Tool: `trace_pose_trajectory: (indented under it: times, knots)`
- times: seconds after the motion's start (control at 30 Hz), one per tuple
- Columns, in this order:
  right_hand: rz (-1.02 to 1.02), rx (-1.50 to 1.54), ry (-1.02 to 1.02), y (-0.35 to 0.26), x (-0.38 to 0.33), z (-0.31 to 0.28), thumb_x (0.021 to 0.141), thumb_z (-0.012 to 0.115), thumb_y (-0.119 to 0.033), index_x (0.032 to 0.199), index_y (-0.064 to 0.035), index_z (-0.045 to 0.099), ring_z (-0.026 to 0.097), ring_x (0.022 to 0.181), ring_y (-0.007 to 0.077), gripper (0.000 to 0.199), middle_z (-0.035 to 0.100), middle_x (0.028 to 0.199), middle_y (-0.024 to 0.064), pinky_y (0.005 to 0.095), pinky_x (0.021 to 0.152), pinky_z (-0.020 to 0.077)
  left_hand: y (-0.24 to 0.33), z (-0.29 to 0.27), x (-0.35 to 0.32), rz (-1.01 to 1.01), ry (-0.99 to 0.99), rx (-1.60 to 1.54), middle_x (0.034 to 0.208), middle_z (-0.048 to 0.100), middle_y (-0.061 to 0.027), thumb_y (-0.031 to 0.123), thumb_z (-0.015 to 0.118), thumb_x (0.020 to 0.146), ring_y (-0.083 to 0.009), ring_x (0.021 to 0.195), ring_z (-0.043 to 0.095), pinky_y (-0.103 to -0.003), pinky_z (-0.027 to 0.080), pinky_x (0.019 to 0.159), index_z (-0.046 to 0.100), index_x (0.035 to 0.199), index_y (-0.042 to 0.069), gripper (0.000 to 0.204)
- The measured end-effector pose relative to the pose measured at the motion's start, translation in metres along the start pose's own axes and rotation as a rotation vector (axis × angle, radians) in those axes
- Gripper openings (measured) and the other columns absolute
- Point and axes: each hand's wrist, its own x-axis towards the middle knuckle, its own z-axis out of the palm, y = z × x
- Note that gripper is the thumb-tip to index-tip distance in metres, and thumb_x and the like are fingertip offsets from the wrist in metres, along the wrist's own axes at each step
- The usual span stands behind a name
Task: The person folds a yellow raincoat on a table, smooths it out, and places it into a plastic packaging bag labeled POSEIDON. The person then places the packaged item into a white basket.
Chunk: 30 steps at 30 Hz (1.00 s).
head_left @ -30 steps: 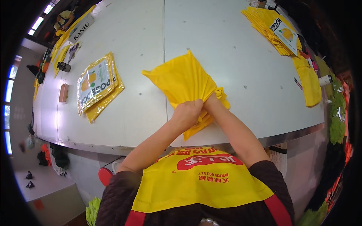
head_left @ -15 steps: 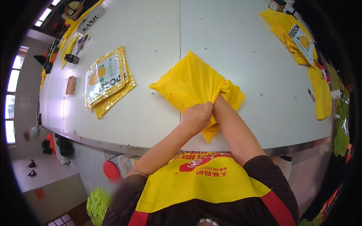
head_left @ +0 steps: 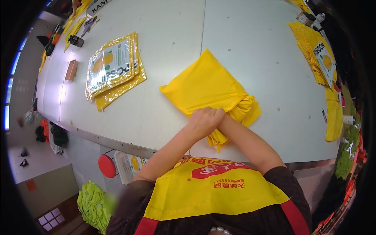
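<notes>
A yellow cloth bag (head_left: 207, 80) lies aslant on the white table in front of me, its far part spread fairly smooth. On its near edge my left hand (head_left: 205, 121) is closed, gripping the cloth between thumb and fingers. My right forearm (head_left: 250, 143) crosses close beside it, and the right hand is out of sight inside the bag, so its fingers do not show. Bunched yellow folds (head_left: 243, 109) gather around the right wrist, and a loose corner hangs toward the table's near edge.
To the left lie plastic-wrapped yellow packs (head_left: 111, 66), a tan block (head_left: 71, 70), a dark cylinder (head_left: 75, 41) and scissors (head_left: 89, 24). A fanned stack of yellow printed bags (head_left: 313, 55) and a white spool (head_left: 348, 120) sit at the right. Below the near edge stands a red stool (head_left: 107, 166).
The bag's far part has become flatter and smoother, with more cloth bunched around my right wrist. My left hand still grips the edge. The whole view has shifted a little.
</notes>
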Motion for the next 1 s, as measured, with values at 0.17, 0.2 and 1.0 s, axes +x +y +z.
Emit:
trace_pose_trajectory:
  times: [0.17,0.2,1.0]
  knots:
    - [-0.052,-0.067,0.023,-0.018,-0.016,0.016,0.088,0.046,-0.027,0.122,-0.0107,0.051,0.045,0.120,0.0197,0.038,0.054,0.125,0.0057,0.0326,0.102,0.0318,0.008,0.021,-0.010,0.041,0.103,-0.132,0.056,0.050,-0.0062,0.011,0.062,0.078,-0.0232,0.051,0.054,-0.034,0.043,0.044,0.050,0.074,0.008,0.013]
    - [-0.066,-0.074,0.020,-0.020,-0.019,0.019,0.088,0.046,-0.027,0.123,-0.0107,0.051,0.045,0.120,0.0196,0.038,0.054,0.125,0.0057,0.0325,0.103,0.0318,0.010,0.023,-0.012,0.012,0.131,-0.158,0.056,0.050,-0.0062,0.011,0.063,0.077,-0.0235,0.051,0.054,-0.033,0.043,0.044,0.051,0.075,0.008,0.012]
    - [0.025,0.289,-0.213,0.065,-0.096,-0.034,0.073,0.064,-0.048,0.126,-0.0049,0.049,0.041,0.120,0.0373,0.069,0.047,0.130,0.0173,0.0480,0.101,0.0279,-0.003,0.028,-0.089,-0.511,-0.253,0.071,0.149,0.024,-0.0093,0.016,0.057,0.075,-0.0271,0.138,0.021,-0.056,0.018,0.107,0.027,0.142,0.012,0.074]
